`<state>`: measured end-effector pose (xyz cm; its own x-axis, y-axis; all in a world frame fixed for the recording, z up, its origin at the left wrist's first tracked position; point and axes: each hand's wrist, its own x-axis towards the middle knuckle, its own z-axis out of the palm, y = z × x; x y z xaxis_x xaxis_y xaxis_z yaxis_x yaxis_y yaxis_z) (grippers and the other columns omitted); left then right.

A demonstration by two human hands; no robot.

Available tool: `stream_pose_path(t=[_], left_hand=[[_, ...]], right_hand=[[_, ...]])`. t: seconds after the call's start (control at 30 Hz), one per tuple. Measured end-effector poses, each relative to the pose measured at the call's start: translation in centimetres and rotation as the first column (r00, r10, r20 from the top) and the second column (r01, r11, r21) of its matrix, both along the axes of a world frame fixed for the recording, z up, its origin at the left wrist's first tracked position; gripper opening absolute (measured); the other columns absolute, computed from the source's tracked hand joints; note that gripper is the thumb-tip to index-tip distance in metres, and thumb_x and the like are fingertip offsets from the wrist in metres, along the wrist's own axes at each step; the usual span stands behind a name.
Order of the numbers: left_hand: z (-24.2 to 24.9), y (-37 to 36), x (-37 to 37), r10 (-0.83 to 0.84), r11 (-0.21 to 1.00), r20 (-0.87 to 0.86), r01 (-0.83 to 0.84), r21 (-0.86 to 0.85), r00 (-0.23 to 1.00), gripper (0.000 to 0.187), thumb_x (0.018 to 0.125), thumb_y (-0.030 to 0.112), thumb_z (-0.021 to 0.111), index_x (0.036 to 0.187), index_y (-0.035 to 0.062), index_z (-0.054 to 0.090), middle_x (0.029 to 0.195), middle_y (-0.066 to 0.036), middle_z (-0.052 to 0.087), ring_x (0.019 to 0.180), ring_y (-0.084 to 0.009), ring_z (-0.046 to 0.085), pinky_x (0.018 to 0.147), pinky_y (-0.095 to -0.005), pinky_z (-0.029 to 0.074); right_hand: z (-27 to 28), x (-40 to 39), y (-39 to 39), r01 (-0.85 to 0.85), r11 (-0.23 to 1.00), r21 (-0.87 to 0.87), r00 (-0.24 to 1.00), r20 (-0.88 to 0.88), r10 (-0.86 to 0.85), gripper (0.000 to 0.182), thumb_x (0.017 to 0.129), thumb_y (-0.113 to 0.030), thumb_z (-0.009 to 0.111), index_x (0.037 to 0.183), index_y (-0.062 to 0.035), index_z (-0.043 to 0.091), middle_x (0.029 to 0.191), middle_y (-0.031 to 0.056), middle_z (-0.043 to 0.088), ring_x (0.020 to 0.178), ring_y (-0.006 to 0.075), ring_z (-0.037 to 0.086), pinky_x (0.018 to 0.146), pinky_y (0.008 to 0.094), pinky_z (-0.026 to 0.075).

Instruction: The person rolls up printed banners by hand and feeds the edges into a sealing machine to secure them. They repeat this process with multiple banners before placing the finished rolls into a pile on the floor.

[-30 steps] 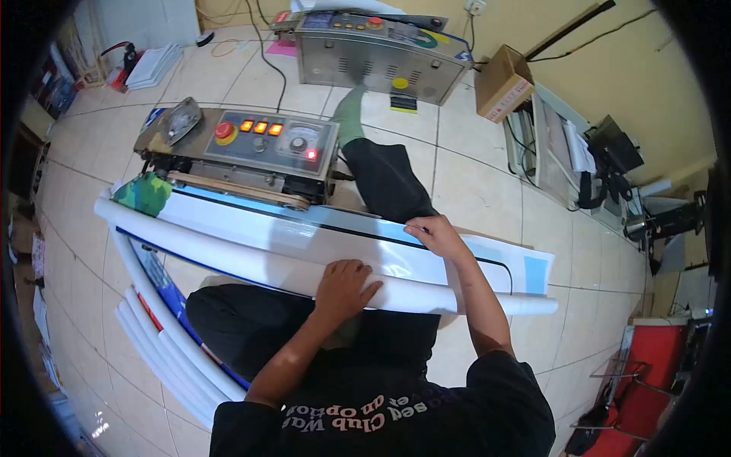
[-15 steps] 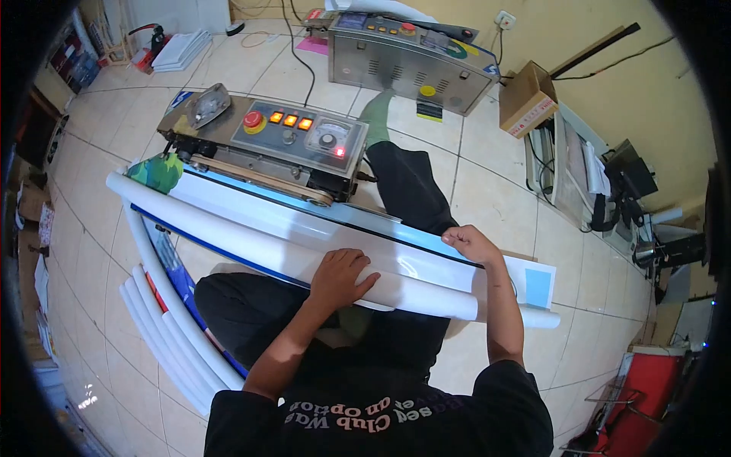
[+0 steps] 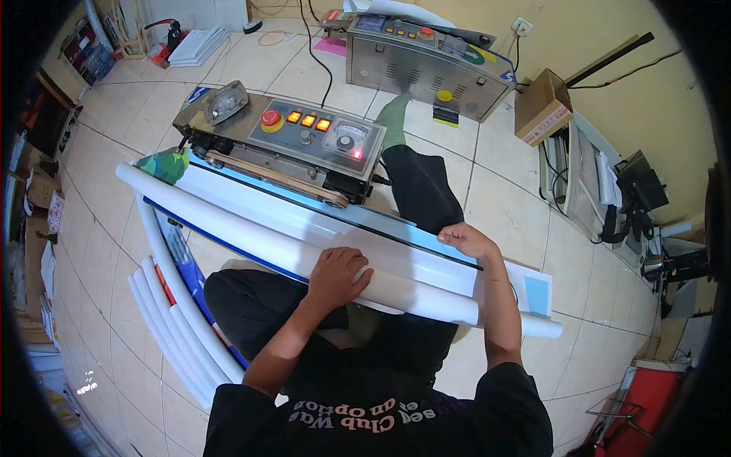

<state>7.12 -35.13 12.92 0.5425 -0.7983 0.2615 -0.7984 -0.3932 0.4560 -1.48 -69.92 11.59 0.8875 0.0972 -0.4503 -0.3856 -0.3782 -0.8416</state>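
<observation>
A long white roll (image 3: pixel 228 226) lies across my lap, slanting from upper left to lower right. My left hand (image 3: pixel 339 276) rests on top of the roll with its fingers spread. Beyond it, my right hand (image 3: pixel 461 239) pinches the edge of the white and light-blue sheet (image 3: pixel 381 219) that runs along a sealing machine (image 3: pixel 289 145). The machine has a red button (image 3: pixel 271 120), lit orange switches and a dial. A green patterned piece (image 3: pixel 167 165) shows at the sheet's left end.
Several white rolls (image 3: pixel 183 343) lie on the tiled floor at left. A second metal machine (image 3: pixel 426 68) stands at the back, with a cardboard box (image 3: pixel 543 108) to its right. Red furniture (image 3: pixel 647 407) is at lower right.
The whole view has shifted, so the machines appear farther right and slightly lower. My left hand stays on the roll, and my right hand remains at the sheet's edge.
</observation>
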Motion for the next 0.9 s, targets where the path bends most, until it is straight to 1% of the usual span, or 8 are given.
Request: stream_pose_path(t=[0.13,0.2,0.33,0.53,0.6,0.63,0.7,0.9], left_hand=[[-0.4,-1.4,-2.4,-0.023,0.999,0.02,0.022,0.035,1.0,0.03,0.086,0.033,0.064,0.104,0.009,0.066,0.106,-0.007,0.062,0.105,-0.0251,0.058,0.096,-0.0436,0.039],[0.1,-2.8,-4.2,-0.045,0.998,0.022,0.044,0.05,0.999,0.034,0.087,0.035,0.062,0.106,0.008,0.065,0.108,-0.008,0.062,0.106,-0.026,0.057,0.097,-0.0448,0.038],[1.6,-3.2,-6.0,-0.072,0.995,0.013,0.071,0.077,0.997,0.046,0.086,0.047,0.062,0.11,0.0071,0.065,0.109,-0.012,0.06,0.108,-0.0293,0.054,0.098,-0.0464,0.036],[0.5,-2.1,-4.3,-0.078,0.997,0.009,0.078,0.027,0.997,0.055,0.081,0.054,0.066,0.111,0.0083,0.065,0.108,-0.01,0.06,0.106,-0.0284,0.054,0.098,-0.0449,0.037],[0.4,-2.2,-3.7,-0.092,0.995,0.0,0.092,0.037,0.996,0.056,0.08,0.055,0.067,0.111,0.0087,0.065,0.108,-0.01,0.06,0.106,-0.0277,0.054,0.097,-0.0441,0.037],[0.3,-2.1,-3.4,-0.073,0.996,0.011,0.073,0.043,0.997,0.056,0.079,0.055,0.068,0.111,0.0093,0.065,0.107,-0.009,0.06,0.105,-0.0269,0.055,0.097,-0.0435,0.037],[0.2,-2.2,-3.1,-0.073,0.997,0.008,0.073,0.03,0.997,0.056,0.078,0.055,0.068,0.11,0.0099,0.065,0.107,-0.008,0.061,0.104,-0.026,0.055,0.097,-0.043,0.038],[0.6,-1.1,-2.1,-0.042,0.998,0.046,0.039,0.056,0.998,0.054,0.076,0.054,0.071,0.109,0.0122,0.066,0.106,-0.007,0.061,0.104,-0.024,0.056,0.098,-0.0423,0.037]], right_hand=[[0.0,0.9,0.7,-0.02,0.999,-0.025,0.997,0.073,0.022,0.021,0.097,-0.017,0.058,0.082,-0.0022,0.06,0.07,-0.008,0.048,0.07,0.0047,0.041,0.065,0.0232,0.038],[-0.7,1.1,0.7,-0.009,0.998,-0.067,0.997,0.073,0.014,0.025,0.097,-0.022,0.059,0.088,0.0008,0.062,0.069,-0.0019,0.054,0.07,0.0075,0.043,0.066,0.0262,0.043],[0.9,1.8,1.8,-0.005,0.997,-0.08,0.991,0.135,0.016,0.024,0.096,-0.022,0.06,0.091,0.0006,0.064,0.07,-0.0009,0.058,0.07,0.0069,0.045,0.066,0.0265,0.043],[2.5,1.7,3.6,0.035,0.968,-0.249,0.973,0.228,0.024,0.021,0.094,-0.021,0.061,0.095,-0.0015,0.067,0.071,0.01,0.063,0.064,0.0153,0.054,0.064,0.0301,0.047],[2.5,0.1,3.1,0.123,0.961,-0.249,0.965,0.258,-0.057,0.021,0.093,-0.021,0.063,0.095,-0.001,0.068,0.072,0.0132,0.064,0.064,0.0207,0.056,0.066,0.0307,0.048],[2.3,-0.9,2.7,0.141,0.956,-0.259,0.965,0.251,-0.074,0.021,0.093,-0.021,0.063,0.095,-0.001,0.068,0.072,0.0132,0.064,0.064,0.0207,0.056,0.066,0.0307,0.048],[2.0,-3.3,1.6,0.188,0.945,-0.268,0.929,0.36,-0.083,0.017,0.092,-0.017,0.064,0.098,-0.0017,0.069,0.069,0.007,0.062,0.064,0.0095,0.05,0.061,0.0281,0.045],[2.2,-7.1,-1.5,0.306,0.911,-0.275,0.939,0.245,-0.241,0.019,0.09,-0.017,0.067,0.096,0.0007,0.07,0.072,0.0059,0.066,0.066,0.0102,0.055,0.063,0.0272,0.047]])
